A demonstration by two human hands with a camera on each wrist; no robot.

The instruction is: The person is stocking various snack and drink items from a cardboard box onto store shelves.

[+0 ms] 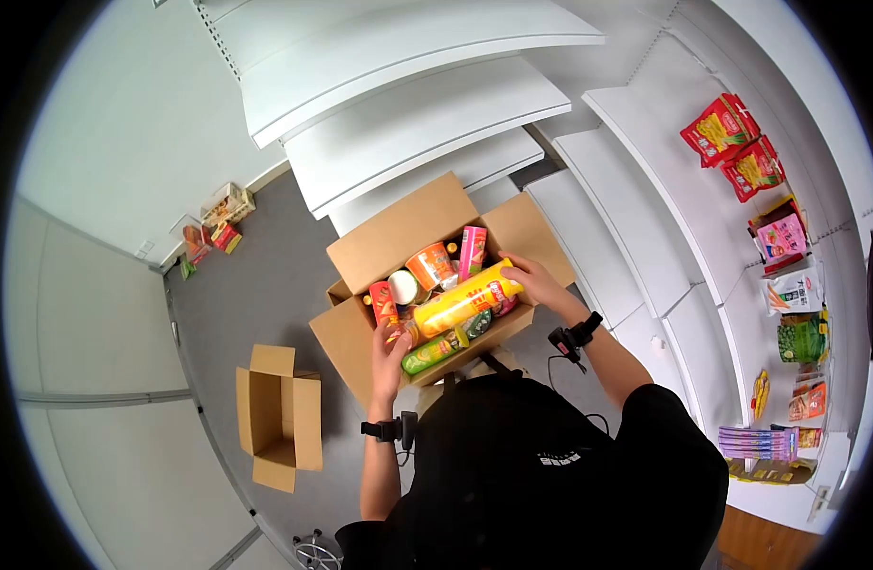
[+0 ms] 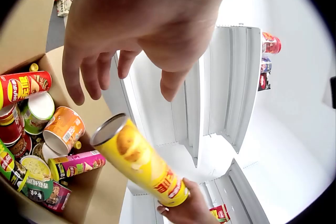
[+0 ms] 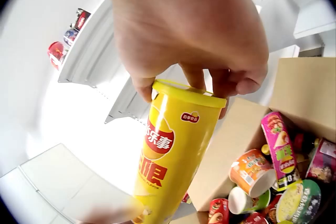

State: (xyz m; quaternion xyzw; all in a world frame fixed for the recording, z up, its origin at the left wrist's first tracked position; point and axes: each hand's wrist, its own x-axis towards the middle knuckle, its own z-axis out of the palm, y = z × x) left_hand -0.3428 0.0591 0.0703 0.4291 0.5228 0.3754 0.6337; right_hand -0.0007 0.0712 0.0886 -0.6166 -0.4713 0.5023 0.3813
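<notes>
My right hand [image 1: 535, 279] grips a yellow potato chip canister [image 1: 460, 300] by its lidded end. The canister is held at a slant over an open cardboard box [image 1: 398, 233]. Near the canister's metal-rimmed end, my left hand [image 2: 142, 29] hangs with spread, relaxed fingers and holds nothing. Inside the box lie a red chip canister [image 2: 23, 88], a pink one [image 2: 79, 164] and a green one [image 1: 435, 351]. An orange cup noodle tub [image 1: 429, 265] and a white-and-green tub [image 2: 38, 112] sit among them.
White shelves [image 1: 427, 123] rise ahead of the box. The right-hand shelves carry red snack bags [image 1: 721, 130], a pink pack [image 1: 781, 236] and other packets. A smaller open carton [image 1: 278, 418] stands on the floor at left. Several packages [image 1: 227, 204] lie by the wall.
</notes>
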